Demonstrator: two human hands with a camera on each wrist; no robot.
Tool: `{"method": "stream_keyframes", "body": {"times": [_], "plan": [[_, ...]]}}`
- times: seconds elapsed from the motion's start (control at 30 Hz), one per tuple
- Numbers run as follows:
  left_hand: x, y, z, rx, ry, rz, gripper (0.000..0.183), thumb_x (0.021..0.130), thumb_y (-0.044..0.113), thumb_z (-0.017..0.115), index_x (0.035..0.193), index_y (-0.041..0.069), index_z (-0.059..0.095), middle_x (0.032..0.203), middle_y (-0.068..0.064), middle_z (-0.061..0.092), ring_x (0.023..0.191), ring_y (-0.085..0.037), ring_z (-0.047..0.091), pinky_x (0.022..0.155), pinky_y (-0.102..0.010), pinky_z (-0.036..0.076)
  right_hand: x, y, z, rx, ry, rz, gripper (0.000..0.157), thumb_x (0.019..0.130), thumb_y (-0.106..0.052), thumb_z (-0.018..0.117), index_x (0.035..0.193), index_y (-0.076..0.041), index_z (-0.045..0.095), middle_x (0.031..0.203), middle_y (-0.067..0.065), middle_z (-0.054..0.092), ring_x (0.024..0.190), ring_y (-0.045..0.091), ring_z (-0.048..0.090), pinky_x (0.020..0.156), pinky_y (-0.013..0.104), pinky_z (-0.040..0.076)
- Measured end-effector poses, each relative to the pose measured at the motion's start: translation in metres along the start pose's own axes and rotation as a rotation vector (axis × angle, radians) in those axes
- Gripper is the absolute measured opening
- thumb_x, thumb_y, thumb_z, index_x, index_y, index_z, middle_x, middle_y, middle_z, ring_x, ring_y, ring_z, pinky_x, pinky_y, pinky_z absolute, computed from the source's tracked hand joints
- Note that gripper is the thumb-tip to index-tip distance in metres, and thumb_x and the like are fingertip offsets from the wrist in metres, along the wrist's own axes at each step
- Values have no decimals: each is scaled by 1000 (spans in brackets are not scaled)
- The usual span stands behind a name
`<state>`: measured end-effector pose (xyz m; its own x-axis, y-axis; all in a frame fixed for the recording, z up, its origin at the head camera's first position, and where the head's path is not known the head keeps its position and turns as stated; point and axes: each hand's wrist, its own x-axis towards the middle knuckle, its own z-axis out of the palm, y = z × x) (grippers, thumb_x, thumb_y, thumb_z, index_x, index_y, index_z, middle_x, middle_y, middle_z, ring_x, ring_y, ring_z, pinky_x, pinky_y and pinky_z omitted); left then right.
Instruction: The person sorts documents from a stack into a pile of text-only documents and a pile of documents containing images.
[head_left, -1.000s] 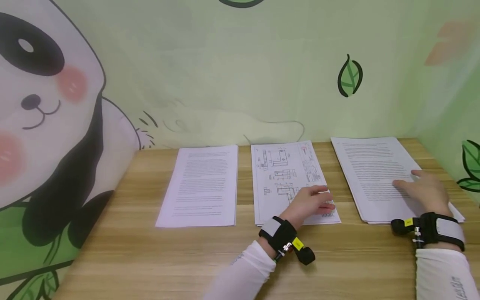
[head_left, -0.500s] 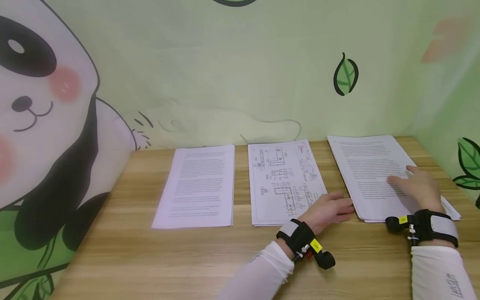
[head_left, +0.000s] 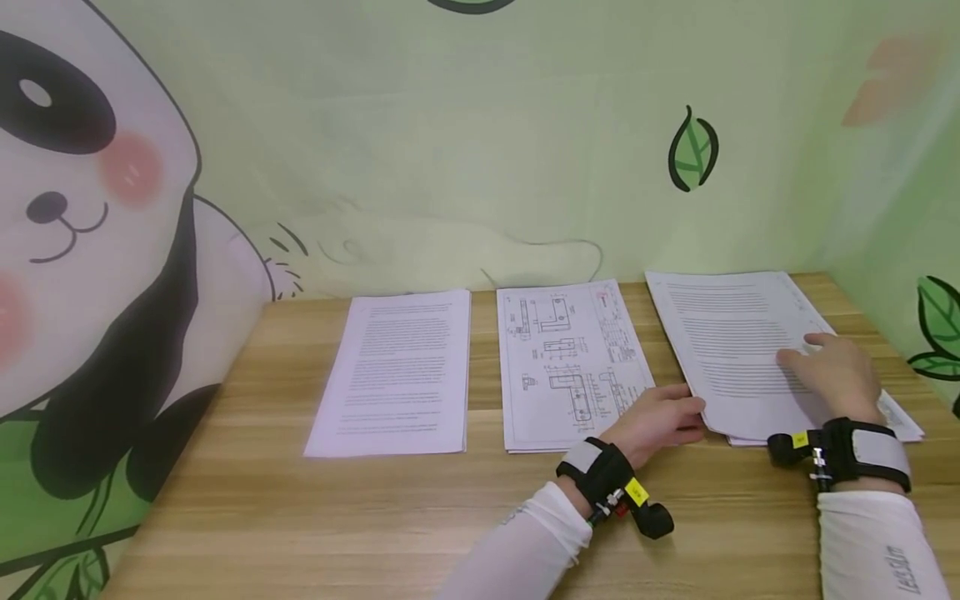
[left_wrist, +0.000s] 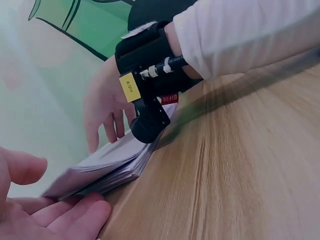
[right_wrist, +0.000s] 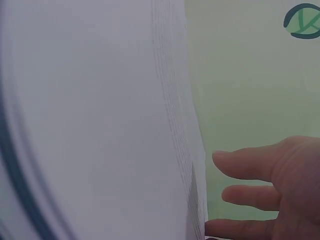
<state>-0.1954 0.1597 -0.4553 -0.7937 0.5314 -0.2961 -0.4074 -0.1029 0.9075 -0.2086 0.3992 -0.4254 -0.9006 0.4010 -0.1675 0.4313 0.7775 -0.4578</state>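
Observation:
At the right of the table, in the head view, lies a stack of papers (head_left: 720,333) topped by text pages. My left hand (head_left: 652,423) is at the stack's left edge. In the left wrist view its fingers (left_wrist: 75,215) lie straight under the lifted edge of the upper sheets, with the thumb apart from the paper. My right hand (head_left: 840,375) is over the right side of the stack, fingers extended; what its fingertips touch is partly hidden. Past the upper sheets' right edge, a lower sheet with drawn lines (head_left: 896,417) shows.
A stack topped by a technical drawing (head_left: 540,367) lies in the middle, just left of my left hand. Further left is another stack of text pages (head_left: 397,375). Behind the wooden table (head_left: 337,525) stands a green printed backdrop (head_left: 412,167).
My left hand has moved right from above the drawing to the right stack's left edge. The upper text sheets have shifted slightly left, uncovering a drawn sheet beneath. The right hand stays nearly in place.

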Motion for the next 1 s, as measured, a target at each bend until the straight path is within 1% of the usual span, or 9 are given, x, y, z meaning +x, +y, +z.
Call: {"method": "stream_keyframes", "body": {"times": [0.07, 0.17, 0.27, 0.43, 0.63, 0.77, 0.87, 1.0], "plan": [[-1, 1, 1, 44, 34, 20, 36, 90, 14, 57, 124, 4, 58, 105, -10, 68, 96, -23, 65, 92, -46, 51, 0, 0, -1, 9, 5, 0, 77, 89, -46, 47, 137, 12, 32, 134, 46, 29, 114, 63, 31, 86, 66, 34], [-2, 4, 1, 107, 92, 60, 38, 89, 14, 57, 126, 7, 57, 104, -9, 69, 92, -19, 66, 89, -45, 53, 0, 0, -1, 20, 14, -5, 76, 90, -46, 46, 137, 13, 33, 134, 46, 30, 113, 62, 32, 85, 65, 34], [-2, 6, 0, 133, 120, 81, 41, 89, 15, 57, 129, 7, 54, 106, -8, 69, 92, -18, 65, 88, -43, 54, 1, -1, -1, 11, 23, -15, 75, 90, -46, 46, 136, 13, 35, 133, 46, 31, 113, 62, 33, 84, 65, 34], [0, 6, -1, 134, 116, 69, 43, 88, 16, 57, 130, 6, 54, 111, -9, 68, 95, -17, 65, 89, -42, 53, 0, -2, 0, -5, 22, -12, 72, 90, -43, 48, 134, 13, 36, 132, 46, 32, 112, 62, 34, 82, 64, 36], [1, 7, 0, 124, 101, 57, 45, 89, 15, 56, 132, 3, 50, 114, -10, 67, 97, -18, 64, 90, -42, 53, -1, -2, 1, 23, 31, 15, 70, 91, -40, 47, 135, 12, 36, 133, 46, 33, 113, 61, 34, 83, 63, 35], [3, 8, 0, 127, 108, 41, 46, 89, 17, 57, 132, 4, 50, 113, -9, 67, 96, -18, 65, 90, -42, 53, -2, -6, 2, 49, 49, 10, 69, 92, -40, 46, 136, 12, 36, 133, 46, 33, 115, 61, 32, 86, 64, 34], [4, 9, 1, 127, 114, 30, 45, 89, 18, 58, 131, 4, 52, 112, -8, 67, 95, -18, 64, 90, -42, 53, -2, -8, 3, 72, 64, -6, 69, 92, -40, 45, 135, 13, 36, 130, 45, 38, 113, 59, 35, 84, 63, 35], [5, 9, 3, 119, 108, 20, 43, 89, 17, 58, 129, 3, 53, 110, -7, 66, 95, -18, 64, 90, -42, 53, -1, -7, 5, 101, 75, 4, 68, 92, -39, 46, 135, 12, 37, 132, 44, 37, 115, 59, 34, 86, 63, 33]]}}
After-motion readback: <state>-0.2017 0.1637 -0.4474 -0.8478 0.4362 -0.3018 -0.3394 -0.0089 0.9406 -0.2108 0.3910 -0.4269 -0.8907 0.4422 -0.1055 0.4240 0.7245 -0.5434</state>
